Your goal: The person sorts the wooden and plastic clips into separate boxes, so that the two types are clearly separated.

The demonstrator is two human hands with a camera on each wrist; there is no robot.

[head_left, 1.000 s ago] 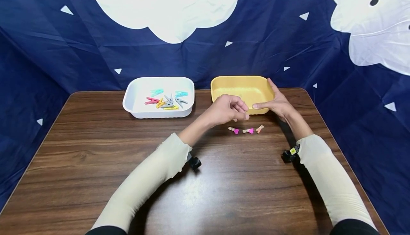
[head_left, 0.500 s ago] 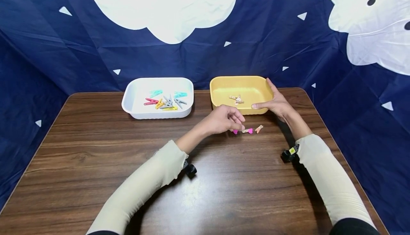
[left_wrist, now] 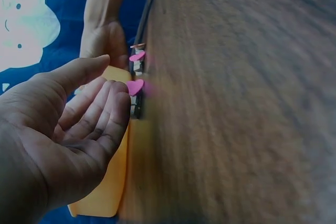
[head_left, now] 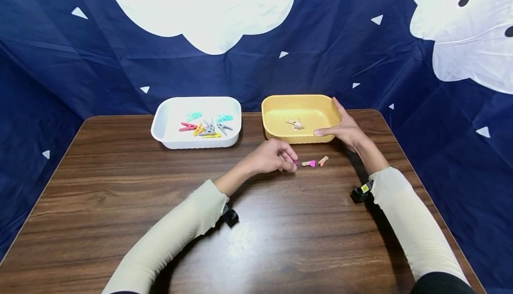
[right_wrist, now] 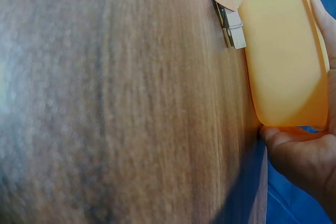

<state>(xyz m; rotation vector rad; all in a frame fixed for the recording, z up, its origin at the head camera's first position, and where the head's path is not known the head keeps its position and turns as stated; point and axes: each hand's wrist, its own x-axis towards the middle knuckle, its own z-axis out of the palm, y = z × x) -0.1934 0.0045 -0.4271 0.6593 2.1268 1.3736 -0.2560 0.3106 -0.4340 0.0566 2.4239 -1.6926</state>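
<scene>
My left hand (head_left: 272, 157) reaches over a wooden clothespin with a pink heart (left_wrist: 135, 86), mostly hidden behind the fingers in the head view. In the left wrist view the thumb stands apart from the loosely bent fingers, whose tips overlap that clothespin. To its right lie a second pink-heart clothespin (head_left: 309, 163) and one with an orange heart (head_left: 323, 161). My right hand (head_left: 345, 129) grips the right end of a yellow tray (head_left: 286, 138), thumb at the front rim and fingers round the back corner. Inside the tray are small wooden clothespins (head_left: 295, 124) with pale hearts.
A white tray (head_left: 196, 143) left of the yellow one holds several plastic clothespins in turquoise, red, orange, grey and yellow. Both trays stand along the back edge of the wooden table (head_left: 120, 187). A dark blue cloth (head_left: 224, 73) with white clouds hangs right behind them.
My left hand has moved from over the yellow tray's front edge down and left to the leftmost clothespin, uncovering the clothespins in the tray. The right hand stays on the tray.
</scene>
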